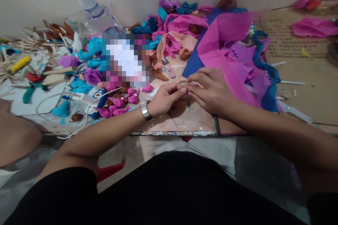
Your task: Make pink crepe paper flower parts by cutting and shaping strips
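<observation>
Over the table's front part, my left hand [166,97], with a metal watch [145,110] on its wrist, pinches thumb against fingers. My right hand [211,89] meets it fingertip to fingertip, its fingers bent and closed. Whatever lies between them is mostly covered; a thin greyish curved edge and a bit of pink show there. Just beyond the hands lie small pink-handled thread snips [169,68]. A large pink crepe paper sheet [224,42] and a dark blue sheet [194,59] lie beside my right hand. Several small pink wrapped buds [118,103] sit left of my left wrist.
A clear plastic bottle [99,17] stands at the back left. Wooden sticks [44,40], a yellow tool handle [21,64] and a white cable [86,117] clutter the left side. Flattened cardboard [298,74] covers the right. Another person's arm [17,135] is at far left.
</observation>
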Motion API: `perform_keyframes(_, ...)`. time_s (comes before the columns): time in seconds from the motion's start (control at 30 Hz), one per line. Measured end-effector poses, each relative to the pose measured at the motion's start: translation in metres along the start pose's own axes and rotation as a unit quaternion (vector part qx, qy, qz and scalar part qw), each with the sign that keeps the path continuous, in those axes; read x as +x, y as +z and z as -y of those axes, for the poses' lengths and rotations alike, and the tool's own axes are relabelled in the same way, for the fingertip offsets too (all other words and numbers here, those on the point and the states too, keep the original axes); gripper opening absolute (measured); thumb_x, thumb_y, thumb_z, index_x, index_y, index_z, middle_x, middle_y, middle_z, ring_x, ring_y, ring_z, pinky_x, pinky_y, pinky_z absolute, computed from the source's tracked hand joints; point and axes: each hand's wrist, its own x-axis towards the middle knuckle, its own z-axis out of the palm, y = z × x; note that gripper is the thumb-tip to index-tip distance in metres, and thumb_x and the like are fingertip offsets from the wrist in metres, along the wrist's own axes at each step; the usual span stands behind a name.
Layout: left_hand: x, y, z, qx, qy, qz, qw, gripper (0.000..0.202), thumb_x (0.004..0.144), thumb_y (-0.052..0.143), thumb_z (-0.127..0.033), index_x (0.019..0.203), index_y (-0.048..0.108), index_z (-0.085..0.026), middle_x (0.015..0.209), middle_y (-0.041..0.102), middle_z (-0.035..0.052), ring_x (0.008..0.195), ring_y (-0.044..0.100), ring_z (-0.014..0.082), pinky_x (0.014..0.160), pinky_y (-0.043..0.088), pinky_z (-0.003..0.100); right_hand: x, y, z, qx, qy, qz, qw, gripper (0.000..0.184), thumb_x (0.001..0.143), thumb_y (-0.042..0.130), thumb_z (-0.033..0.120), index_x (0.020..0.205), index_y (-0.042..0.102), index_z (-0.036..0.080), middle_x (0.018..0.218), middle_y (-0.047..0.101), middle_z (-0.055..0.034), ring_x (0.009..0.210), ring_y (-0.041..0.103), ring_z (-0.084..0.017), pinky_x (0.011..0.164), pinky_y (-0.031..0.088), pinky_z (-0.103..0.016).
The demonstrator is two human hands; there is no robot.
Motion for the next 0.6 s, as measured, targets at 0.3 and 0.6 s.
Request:
perform_keyframes(0.3,-0.0024,0.0029,-0.0011,-0.022,-0.053,0.011,0.998,0.049,0.084,0.084,-0.062,0.085,0.07,-0.015,0.07,0.063,-0.0004,0.057,0.054,0.0082,0.053,0.04,0.021,-0.0013,-0.0056,0.0022,-0.017,0.002,0.069,0.997,0.029,0.11,0.049,0.024,0.126,0.073,0.029,0.146,0.069,-0.0032,0.134,0.055,-0.032,0.104,0.04,-0.054)
perform_keyframes(0.6,-0.0062,0.002,-0.0037,0.164,0.063,0.035,0.984,0.046,0.097,0.069,-0.059,0.084,0.07,-0.015,0.067,0.065,0.0007,0.059,0.055,0.0106,0.058,0.043,0.024,-0.0006,-0.006,0.0036,-0.066,-0.038,0.061,0.995,0.025,0.112,0.046,0.027,0.114,0.071,0.024,0.148,0.068,-0.0033,0.133,0.053,-0.031,0.102,0.035,-0.051)
